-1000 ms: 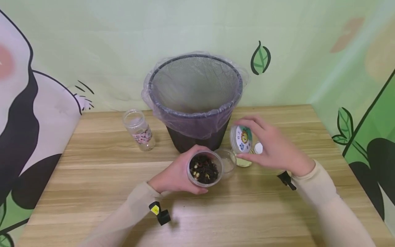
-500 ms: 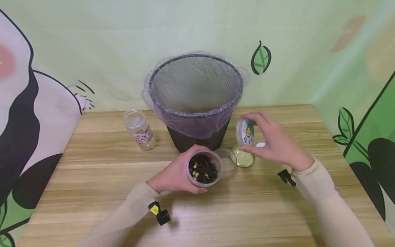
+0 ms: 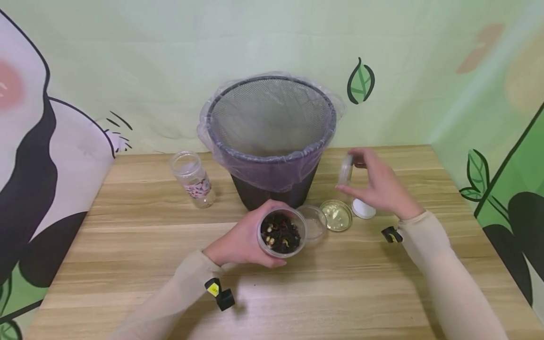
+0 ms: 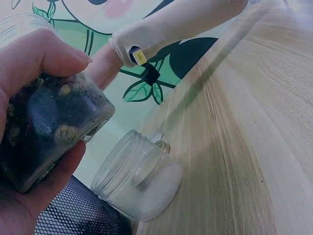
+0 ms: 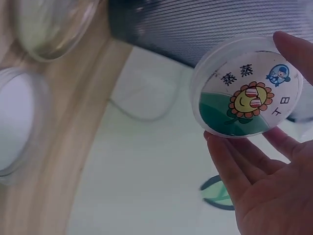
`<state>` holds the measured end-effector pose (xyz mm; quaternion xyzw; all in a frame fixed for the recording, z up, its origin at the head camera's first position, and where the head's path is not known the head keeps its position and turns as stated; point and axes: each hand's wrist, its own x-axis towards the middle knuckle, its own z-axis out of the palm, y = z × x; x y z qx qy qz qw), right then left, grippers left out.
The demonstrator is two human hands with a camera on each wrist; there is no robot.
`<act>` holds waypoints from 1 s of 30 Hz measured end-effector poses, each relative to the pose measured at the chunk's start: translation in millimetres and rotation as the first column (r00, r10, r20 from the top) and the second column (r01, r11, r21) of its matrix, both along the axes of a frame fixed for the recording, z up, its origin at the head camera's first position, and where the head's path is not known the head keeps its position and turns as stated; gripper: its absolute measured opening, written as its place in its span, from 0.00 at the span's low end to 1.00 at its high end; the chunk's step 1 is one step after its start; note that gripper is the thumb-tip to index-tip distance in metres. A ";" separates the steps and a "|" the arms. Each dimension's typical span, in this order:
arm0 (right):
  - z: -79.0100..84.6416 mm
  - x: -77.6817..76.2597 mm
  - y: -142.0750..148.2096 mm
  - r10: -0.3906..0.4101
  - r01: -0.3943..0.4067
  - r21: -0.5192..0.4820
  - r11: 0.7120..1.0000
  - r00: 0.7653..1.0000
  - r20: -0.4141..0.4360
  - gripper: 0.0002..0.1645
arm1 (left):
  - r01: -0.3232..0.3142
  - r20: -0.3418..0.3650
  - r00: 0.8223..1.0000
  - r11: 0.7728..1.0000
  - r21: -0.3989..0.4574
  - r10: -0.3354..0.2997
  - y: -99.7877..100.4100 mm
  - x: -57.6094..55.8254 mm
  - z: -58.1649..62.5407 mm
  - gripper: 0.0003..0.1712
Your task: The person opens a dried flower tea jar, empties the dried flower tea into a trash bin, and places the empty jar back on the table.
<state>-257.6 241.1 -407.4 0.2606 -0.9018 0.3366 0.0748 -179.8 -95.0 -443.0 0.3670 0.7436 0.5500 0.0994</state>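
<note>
My left hand [image 3: 242, 238] grips a clear jar [image 4: 54, 129] by its side, thumb and fingers around it. Dark dried leaves with pale buds [image 3: 280, 233] fill the jar, and its mouth has no lid. Over the right part of the table, my right hand [image 3: 378, 184] pinches a clear round lid [image 5: 239, 98] by its rim, well apart from the jar. A sunflower label shows on the lid in the right wrist view; the head view has it nearly edge-on. Beside the held jar stands another clear jar [image 3: 315, 224], open-topped. Below the right hand lie a gold-rimmed lid [image 3: 336, 216] and a white lid [image 3: 363, 209].
A black mesh bin [image 3: 272, 158] with a clear plastic liner stands at the back middle, just behind the jars. To its left is a tall clear jar [image 3: 193, 179] with a pink patterned band. The wooden table [image 3: 140, 255] meets a printed cloth backdrop.
My right hand has moved rightward and slightly back with the lid, turning it nearly edge-on. The gold-rimmed and white lids beneath are now more exposed. My left hand stays in place.
</note>
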 end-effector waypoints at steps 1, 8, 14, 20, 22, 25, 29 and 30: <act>-3.1 -2.7 1.3 -0.009 0.009 -0.005 1.000 1.000 0.018 0.51 | -0.001 0.000 1.000 1.000 -0.001 0.001 0.0 -0.2 -0.5 0.55; -23.9 -20.2 7.1 -0.009 0.010 -0.012 1.000 0.997 0.080 0.52 | -0.007 -0.001 1.000 1.000 -0.002 0.007 -0.4 -0.4 -2.0 0.55; -35.3 -28.0 10.7 -0.057 0.052 0.037 0.998 0.985 0.162 0.49 | -0.006 -0.001 1.000 1.000 -0.004 0.006 -0.1 -0.6 -1.6 0.55; -45.1 -34.9 13.8 -0.093 0.072 0.092 0.993 0.964 0.250 0.51 | -0.001 0.004 1.000 1.000 0.000 0.001 0.0 -0.7 -2.0 0.55; -48.5 -36.5 15.0 -0.099 0.074 0.100 0.992 0.958 0.268 0.51 | -0.002 0.000 1.000 1.000 0.000 0.002 -0.1 -0.6 -2.1 0.55; -52.9 -38.2 17.1 -0.109 0.080 0.111 0.991 0.954 0.281 0.49 | -0.001 -0.004 1.000 1.000 0.000 0.001 0.2 -1.0 -2.6 0.55; -56.5 -38.6 19.6 -0.113 0.079 0.125 0.989 0.949 0.295 0.49 | -0.001 -0.006 1.000 1.000 -0.001 0.001 0.2 -0.7 -2.7 0.56; -57.1 -38.5 19.9 -0.115 0.079 0.129 0.988 0.948 0.298 0.49 | -0.001 -0.005 1.000 1.000 -0.002 0.001 0.2 -0.6 -2.7 0.56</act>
